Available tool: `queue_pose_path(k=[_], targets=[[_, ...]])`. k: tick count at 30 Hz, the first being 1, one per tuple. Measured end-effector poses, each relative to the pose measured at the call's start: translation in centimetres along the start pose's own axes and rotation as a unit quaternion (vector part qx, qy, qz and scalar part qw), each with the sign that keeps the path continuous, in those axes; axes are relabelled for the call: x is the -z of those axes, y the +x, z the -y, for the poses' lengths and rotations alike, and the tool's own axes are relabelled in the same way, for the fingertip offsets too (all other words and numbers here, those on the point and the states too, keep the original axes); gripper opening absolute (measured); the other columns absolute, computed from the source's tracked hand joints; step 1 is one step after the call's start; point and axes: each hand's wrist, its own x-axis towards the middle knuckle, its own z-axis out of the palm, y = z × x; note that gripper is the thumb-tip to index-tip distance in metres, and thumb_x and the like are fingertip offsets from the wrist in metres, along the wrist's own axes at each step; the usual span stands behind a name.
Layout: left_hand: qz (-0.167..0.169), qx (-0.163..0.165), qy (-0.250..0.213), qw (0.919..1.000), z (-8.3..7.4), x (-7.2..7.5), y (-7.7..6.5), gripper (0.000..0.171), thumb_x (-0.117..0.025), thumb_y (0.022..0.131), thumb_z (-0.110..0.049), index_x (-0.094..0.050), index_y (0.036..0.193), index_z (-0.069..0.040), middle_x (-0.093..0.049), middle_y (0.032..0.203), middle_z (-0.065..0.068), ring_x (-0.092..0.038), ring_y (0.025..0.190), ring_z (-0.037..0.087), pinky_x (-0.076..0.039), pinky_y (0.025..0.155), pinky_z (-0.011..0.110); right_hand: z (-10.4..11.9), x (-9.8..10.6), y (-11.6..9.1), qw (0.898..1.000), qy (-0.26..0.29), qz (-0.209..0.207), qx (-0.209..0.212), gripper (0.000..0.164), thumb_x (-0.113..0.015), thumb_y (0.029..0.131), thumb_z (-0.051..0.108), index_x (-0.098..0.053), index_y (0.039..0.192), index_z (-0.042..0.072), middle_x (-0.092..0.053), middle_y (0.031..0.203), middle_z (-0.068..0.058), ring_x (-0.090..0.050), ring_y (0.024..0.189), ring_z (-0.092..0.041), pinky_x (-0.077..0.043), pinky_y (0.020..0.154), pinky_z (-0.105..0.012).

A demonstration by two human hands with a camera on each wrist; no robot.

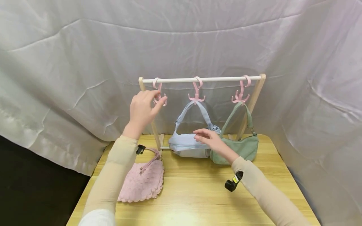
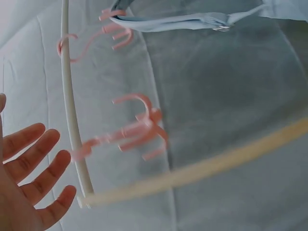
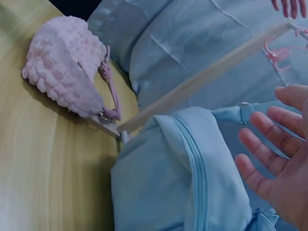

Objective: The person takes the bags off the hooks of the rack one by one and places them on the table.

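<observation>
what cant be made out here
- Head view: left side of pink crocheted bag, behind left sleeve.
- Head view: part of leftmost pink hook, behind left hand.
- Left wrist view: most of light blue bag, cut off by right edge.
- Left wrist view: leftmost pink hook's fine detail, blurred.

Pink hooks (image 1: 196,95) — blue bag (image 1: 183,140), green bag (image 1: 241,148)

The left hand (image 1: 143,108) is covering part of the left pink hook (image 1: 160,87); whether they are touching, I'm not managing to tell. The left sleeve (image 1: 116,168) is hiding the left side of the pink bag (image 1: 145,181). The right hand (image 1: 211,140) and wrist (image 1: 227,153) are blocking bits of the blue bag (image 1: 185,141) and green bag (image 1: 243,147). In the left wrist view, that hook is looking blurred. The surface (image 1: 195,191) is running out of the head view on its near side.
</observation>
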Motion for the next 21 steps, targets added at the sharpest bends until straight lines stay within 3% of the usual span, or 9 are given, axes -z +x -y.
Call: queue_pose_path(k=[9, 21], targets=[[-0.010, -0.045, 0.017, 0.9988, -2.1, -2.5, 3.8, 0.045, -0.063, 0.090, -0.047, -0.067, 0.114, -0.009, -0.070, 0.106, 0.010, -0.061, 0.106, 0.032, -0.046, 0.095, 0.043, -0.1, 1.1, -0.1, 1.000, -0.011, -0.012, 0.008, 0.035, -0.060, 0.097, 0.021, -0.059, 0.127, 0.003, -0.066, 0.120, -0.021, -0.065, 0.106, -0.034, -0.052, 0.091, -0.048], [0.051, -0.049, 0.037, 0.9968, -3.9, -6.1, 7.3, 0.053, -0.059, 0.090, -0.056, -0.065, 0.121, -0.014, -0.068, 0.113, 0.007, -0.061, 0.106, 0.031, -0.050, 0.088, 0.044, 0.3, 2.1, 0.2, 0.998, -0.032, -0.041, 0.020, 0.032, -0.059, 0.098, 0.017, -0.060, 0.125, 0.001, -0.066, 0.116, -0.025, -0.066, 0.102, -0.034, -0.053, 0.087, -0.048]])
